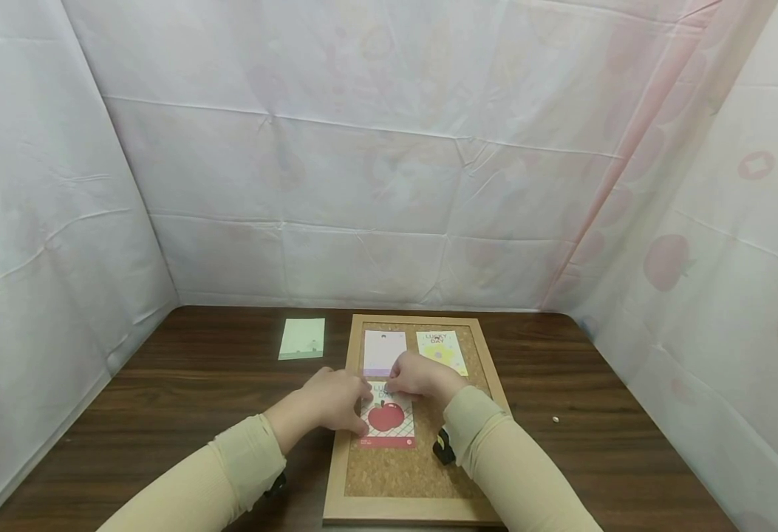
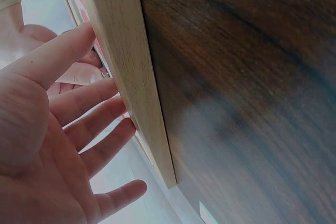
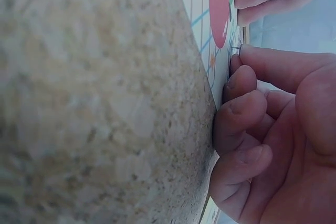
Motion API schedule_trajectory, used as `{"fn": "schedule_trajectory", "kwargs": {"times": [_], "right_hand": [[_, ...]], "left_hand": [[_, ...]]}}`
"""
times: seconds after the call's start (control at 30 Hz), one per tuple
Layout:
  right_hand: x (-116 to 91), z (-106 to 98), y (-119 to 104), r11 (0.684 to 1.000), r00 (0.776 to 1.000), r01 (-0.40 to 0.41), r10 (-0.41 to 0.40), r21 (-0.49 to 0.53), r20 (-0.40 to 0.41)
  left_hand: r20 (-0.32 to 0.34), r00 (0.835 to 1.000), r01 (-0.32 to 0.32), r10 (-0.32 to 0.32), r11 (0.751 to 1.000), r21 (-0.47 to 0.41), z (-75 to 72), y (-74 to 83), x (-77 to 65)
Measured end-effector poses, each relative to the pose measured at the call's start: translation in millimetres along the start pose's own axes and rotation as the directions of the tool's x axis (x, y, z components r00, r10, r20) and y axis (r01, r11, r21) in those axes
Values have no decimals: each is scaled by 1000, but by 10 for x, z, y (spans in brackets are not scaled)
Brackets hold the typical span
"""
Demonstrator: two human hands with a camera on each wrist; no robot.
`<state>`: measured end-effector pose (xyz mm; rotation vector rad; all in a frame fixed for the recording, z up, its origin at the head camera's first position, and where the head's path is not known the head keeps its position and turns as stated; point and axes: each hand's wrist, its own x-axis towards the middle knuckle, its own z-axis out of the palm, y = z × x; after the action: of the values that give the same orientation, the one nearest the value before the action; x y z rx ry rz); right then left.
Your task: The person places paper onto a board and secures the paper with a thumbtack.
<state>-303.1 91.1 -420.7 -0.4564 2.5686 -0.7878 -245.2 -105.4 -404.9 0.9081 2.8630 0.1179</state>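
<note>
A card with a red apple (image 1: 386, 417) and "LUCKY DAY" lettering lies on a wood-framed cork board (image 1: 395, 476). My right hand (image 1: 422, 375) is at the card's upper part, thumb and index finger pinching a small pin (image 3: 235, 48). Its thin metal shaft points at the card; the head is hidden by the fingertips. The other right fingers curl against the board's surface. My left hand (image 1: 332, 400) reaches over the frame's left side, its fingers spread and fairly straight, with fingertips resting at the card's left edge.
Higher on the board are a white-and-lilac card (image 1: 385, 351) and a yellow flower card (image 1: 442, 353), each with a dark spot near its top. A pale green card (image 1: 302, 338) lies on the dark wooden table left of the board. One tiny light-coloured object (image 1: 555, 419) sits at right.
</note>
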Motion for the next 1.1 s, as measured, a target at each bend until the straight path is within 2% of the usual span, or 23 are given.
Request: {"fn": "schedule_trajectory", "kwargs": {"times": [0.37, 0.7, 1.1], "right_hand": [[23, 11, -14, 999, 1000, 24, -25, -43, -17], [-35, -44, -10, 999, 1000, 20, -20, -42, 14], [-121, -209, -125, 980, 982, 145, -159, -133, -97]], "left_hand": [[-1, 1000, 0, 0, 1000, -2, -6, -12, 2], [-7, 1000, -14, 14, 1000, -9, 17, -8, 11], [-13, 1000, -19, 19, 1000, 7, 10, -19, -12]]}}
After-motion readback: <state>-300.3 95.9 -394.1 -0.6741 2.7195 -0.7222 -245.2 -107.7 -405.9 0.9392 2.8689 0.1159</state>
